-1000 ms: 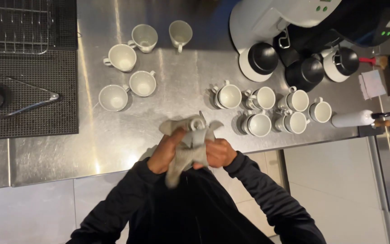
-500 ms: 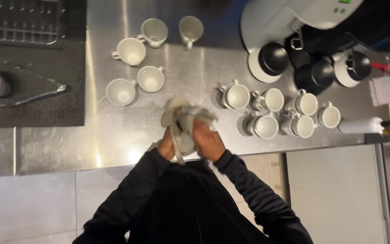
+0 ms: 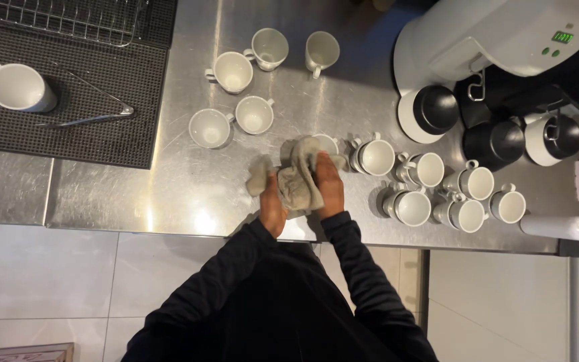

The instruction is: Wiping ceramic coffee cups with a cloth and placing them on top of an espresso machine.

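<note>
Light: dim, warm | Glare: bright patches on steel counter near its front edge | Shadows: soft beside white cups | Focus: fairly sharp; corners dark

You have one view only, from the head camera, looking almost straight down over your own dark sleeves at the steel surface. It sits fairly high, taking in the black mat far left and the white machine far right.
</note>
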